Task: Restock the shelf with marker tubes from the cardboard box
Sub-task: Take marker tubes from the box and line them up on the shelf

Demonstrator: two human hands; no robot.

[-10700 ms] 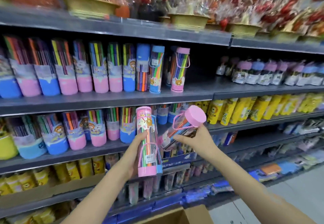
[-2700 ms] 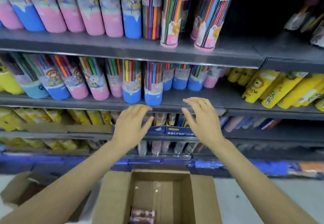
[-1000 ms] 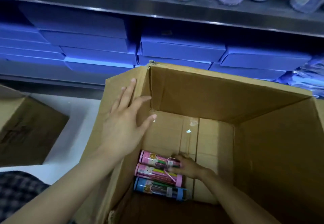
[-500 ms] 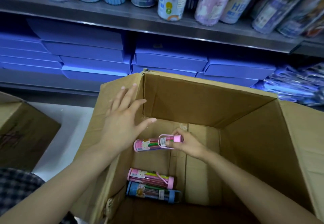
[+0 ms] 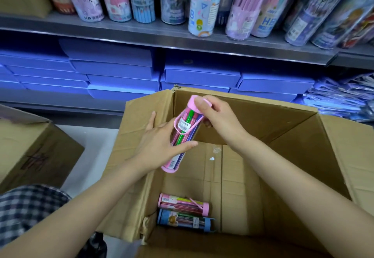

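A clear pink-capped marker tube [image 5: 185, 130] stands tilted above the open cardboard box [image 5: 315, 146]. My right hand [image 5: 218, 120] grips its pink top cap. My left hand [image 5: 162, 146] wraps around the tube's middle, thumb across the front. On the box floor lie two more tubes: a pink-capped tube [image 5: 183, 204] and below it a blue-capped tube [image 5: 185, 220]. The held tube's lower end sticks out under my left hand.
A grey shelf [image 5: 141, 35] ahead carries pencil tubes [image 5: 200, 5]. Below it are stacks of blue flat boxes [image 5: 113, 69] and blue packets [image 5: 342, 98] at right. A second cardboard box [image 5: 30, 148] sits on the floor at left.
My right hand lifted a pink tube from the box floor up to its rim. My left hand left the box flap and took hold of the tube's middle. Two tubes stay in the box.
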